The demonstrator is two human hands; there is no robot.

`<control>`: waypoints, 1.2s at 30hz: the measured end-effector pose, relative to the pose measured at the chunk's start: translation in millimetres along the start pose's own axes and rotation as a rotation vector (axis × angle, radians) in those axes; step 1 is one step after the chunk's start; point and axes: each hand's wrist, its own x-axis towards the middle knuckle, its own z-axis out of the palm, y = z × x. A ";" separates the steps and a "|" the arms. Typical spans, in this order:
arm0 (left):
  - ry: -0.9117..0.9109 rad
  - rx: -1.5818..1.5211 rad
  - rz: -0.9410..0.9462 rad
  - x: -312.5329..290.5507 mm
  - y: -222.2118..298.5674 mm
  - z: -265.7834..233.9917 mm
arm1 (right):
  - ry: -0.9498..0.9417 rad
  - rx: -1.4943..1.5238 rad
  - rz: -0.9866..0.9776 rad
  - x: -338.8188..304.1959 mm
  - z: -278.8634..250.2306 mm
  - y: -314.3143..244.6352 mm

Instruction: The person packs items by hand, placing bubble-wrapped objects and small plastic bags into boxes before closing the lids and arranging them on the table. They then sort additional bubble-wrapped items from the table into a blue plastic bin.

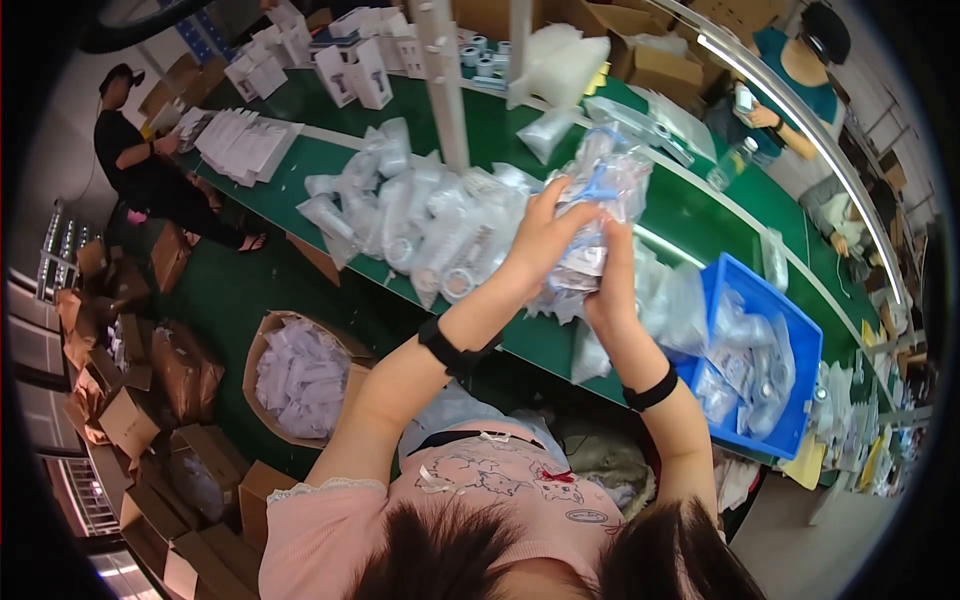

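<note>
Both my hands are raised over the green table (690, 215), gripping a bundle of clear plastic bags (605, 180) that hold small white parts. My left hand (540, 240) clasps the bundle from the left side. My right hand (612, 280) holds its lower part from below. A black band sits on each wrist. A heap of similar filled plastic bags (420, 220) lies on the table just left of my hands.
A blue bin (790, 330) with more bags stands at the table's right. White boxes (360, 70) and a white post (445, 90) are further back. A cardboard bin of white packets (300, 375) sits on the floor. Other people work at far left and top right.
</note>
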 end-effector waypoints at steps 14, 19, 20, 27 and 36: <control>0.302 0.114 -0.039 46.2 136.0 -456.3 | -0.199 0.150 0.222 141.5 323.8 332.5; 0.379 -0.003 -0.158 85.1 117.4 -601.4 | -0.168 0.129 0.282 213.3 369.3 464.7; 0.404 -0.046 -0.178 93.1 107.8 -622.5 | -0.150 0.069 0.298 225.6 369.1 482.5; 0.425 0.387 -0.092 123.5 32.9 -708.8 | 0.035 -0.837 0.302 274.5 344.0 557.3; 0.143 1.160 0.007 153.6 20.7 -743.1 | -0.034 -1.218 0.393 274.1 347.5 515.6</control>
